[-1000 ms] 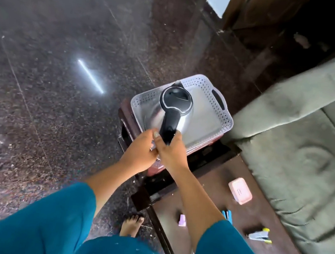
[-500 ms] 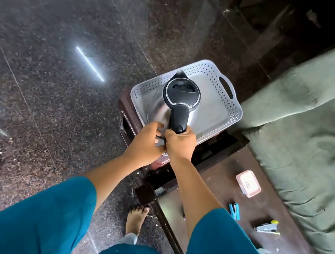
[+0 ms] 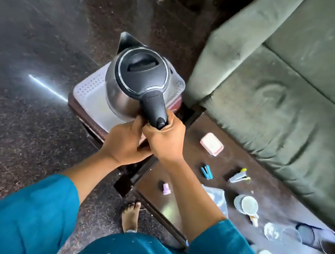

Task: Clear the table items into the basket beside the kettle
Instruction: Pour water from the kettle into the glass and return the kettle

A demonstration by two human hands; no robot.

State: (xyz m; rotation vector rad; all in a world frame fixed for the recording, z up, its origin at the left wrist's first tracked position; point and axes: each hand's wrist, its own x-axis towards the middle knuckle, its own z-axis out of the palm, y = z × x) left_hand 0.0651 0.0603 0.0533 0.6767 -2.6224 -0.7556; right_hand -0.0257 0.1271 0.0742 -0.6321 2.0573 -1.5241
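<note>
Both the left hand (image 3: pixel 124 144) and right hand (image 3: pixel 164 141) clench the kettle (image 3: pixel 124 90) by its handle, over the basket (image 3: pixel 87 93) just beyond them; next it likely needs setting down alongside.

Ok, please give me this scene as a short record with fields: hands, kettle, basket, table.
left hand: grips the kettle handle
right hand: grips the kettle handle
kettle: over the basket; lifted or resting, cannot tell
basket: white, perforated, partly hidden by the kettle
table: pink box, stapler, mug lie on it
</note>
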